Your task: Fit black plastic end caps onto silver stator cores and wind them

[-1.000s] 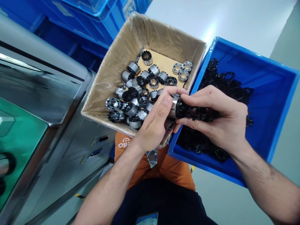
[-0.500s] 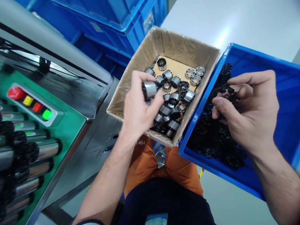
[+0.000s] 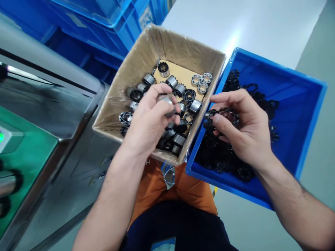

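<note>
My left hand (image 3: 149, 122) is closed around a silver metal cylinder (image 3: 169, 101) above the cardboard box; the fingers hide much of it. Over the near left part of the blue bin, my right hand (image 3: 243, 129) pinches black toothed plastic rings (image 3: 209, 118), several perhaps, partly covered by the fingers. The cardboard box (image 3: 193, 45), lined with clear plastic film, holds silver cylinders with black toothed ends (image 3: 171, 82) and a few thin silver rings (image 3: 202, 88). Loose black rings (image 3: 244, 173) fill much of the blue bin (image 3: 295, 87).
A green-topped machine table (image 3: 34, 150) with a lit button box (image 3: 10, 137) stands at the left, metal rollers on it. Stacked blue crates (image 3: 104, 35) rise behind the box. A white table (image 3: 209, 21) lies at the back. My orange-trousered legs (image 3: 193, 188) are below.
My right hand has moved left with black rings, out toward the bin's edge. My left hand has turned over the cylinder. The whole view has swung right, so less of the green table shows.
</note>
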`<state>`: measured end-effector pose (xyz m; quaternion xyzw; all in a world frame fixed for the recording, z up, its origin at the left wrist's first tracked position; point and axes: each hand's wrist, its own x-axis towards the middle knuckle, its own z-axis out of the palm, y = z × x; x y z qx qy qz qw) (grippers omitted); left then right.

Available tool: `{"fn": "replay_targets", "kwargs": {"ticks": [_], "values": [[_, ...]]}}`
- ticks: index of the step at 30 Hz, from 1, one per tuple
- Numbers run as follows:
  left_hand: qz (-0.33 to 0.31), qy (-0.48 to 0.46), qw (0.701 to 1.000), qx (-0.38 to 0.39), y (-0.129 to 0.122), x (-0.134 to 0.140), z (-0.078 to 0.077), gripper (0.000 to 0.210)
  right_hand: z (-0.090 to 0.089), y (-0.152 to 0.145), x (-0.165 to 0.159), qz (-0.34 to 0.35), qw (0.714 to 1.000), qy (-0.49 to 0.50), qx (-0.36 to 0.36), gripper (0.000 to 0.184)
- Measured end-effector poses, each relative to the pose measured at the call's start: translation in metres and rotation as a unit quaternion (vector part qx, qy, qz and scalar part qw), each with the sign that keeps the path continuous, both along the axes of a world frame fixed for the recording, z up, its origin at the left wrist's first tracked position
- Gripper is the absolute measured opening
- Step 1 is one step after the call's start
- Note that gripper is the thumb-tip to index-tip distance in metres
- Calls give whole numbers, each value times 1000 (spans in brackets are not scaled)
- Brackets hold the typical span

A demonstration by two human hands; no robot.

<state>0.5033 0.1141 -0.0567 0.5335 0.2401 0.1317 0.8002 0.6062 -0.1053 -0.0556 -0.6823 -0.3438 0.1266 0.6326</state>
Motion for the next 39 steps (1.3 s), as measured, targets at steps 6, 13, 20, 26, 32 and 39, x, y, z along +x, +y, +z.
{"fn": "replay_targets", "kwargs": {"ticks": [6, 13, 20, 26, 32, 39], "values": [[-87, 39, 993, -65, -51, -11, 3, 63, -3, 4, -6, -3, 1000, 13, 27, 26], [-109, -11, 992, -69, -58, -26, -3, 48, -7, 8, -9, 30, 995, -73, 55, 15], [-145, -57, 985, -70, -58, -28, -16, 65, -9, 8, -15, -19, 993, -106, 46, 19], [-183, -117, 975, -59, -56, -31, -29, 66, -10, 7, -11, 4, 977, -204, 57, 28], [-181, -67, 980, -36, -55, -32, -30, 78, -8, -1, -15, -29, 966, -252, 41, 24], [-191, -70, 977, -65, -53, -35, -24, 61, -3, -10, -21, -66, 953, -295, -28, 27]]}}
